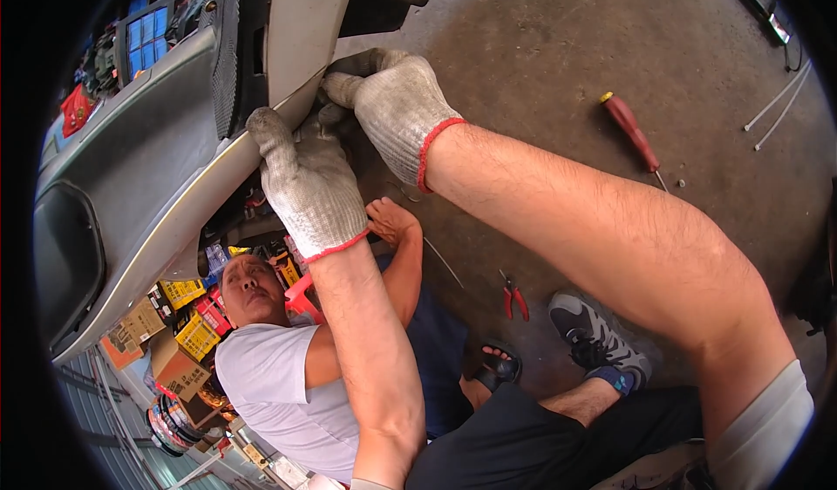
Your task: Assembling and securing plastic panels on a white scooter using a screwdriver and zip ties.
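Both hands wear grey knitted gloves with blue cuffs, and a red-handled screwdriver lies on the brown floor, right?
Not quite: the head view shows red cuffs, not blue, on the grey knitted gloves. The red-handled screwdriver lies on the brown floor.

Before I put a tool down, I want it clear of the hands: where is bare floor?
Bare floor spreads between the right hand and the red-handled screwdriver; a smaller patch lies between it and the white strips. It is crowded around the grey door panel, with the left hand, co-worker and yellow boxes close together in view.
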Available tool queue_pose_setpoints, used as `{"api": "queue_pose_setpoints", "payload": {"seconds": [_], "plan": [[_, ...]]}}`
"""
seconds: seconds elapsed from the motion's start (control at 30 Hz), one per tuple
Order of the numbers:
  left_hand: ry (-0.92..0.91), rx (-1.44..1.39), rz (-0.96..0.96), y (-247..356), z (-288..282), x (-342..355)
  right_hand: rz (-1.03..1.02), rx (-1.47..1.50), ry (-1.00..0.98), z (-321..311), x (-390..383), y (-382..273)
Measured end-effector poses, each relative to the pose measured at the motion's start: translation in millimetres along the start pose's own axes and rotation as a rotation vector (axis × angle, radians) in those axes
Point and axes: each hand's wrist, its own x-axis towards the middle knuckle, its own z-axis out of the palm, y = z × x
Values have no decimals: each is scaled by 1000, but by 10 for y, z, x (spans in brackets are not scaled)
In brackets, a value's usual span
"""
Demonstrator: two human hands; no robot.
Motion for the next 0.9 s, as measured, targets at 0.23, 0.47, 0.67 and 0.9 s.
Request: {"api": "queue_pose_setpoints", "payload": {"seconds": [0.23, 0.47, 0.67, 0.9], "plan": [[5, -1, -22, 6, -7, 4, 9, 143, 0, -2, 49, 113], [36, -39, -7, -2, 32, -19, 12, 224, -47, -3, 87, 205], [17, -20, -11, 15, 37, -24, 57, 232, -91, -19, 54, 152], [49, -10, -31, 8, 16, -17, 73, 262, -147, -44, 82, 187]]}}
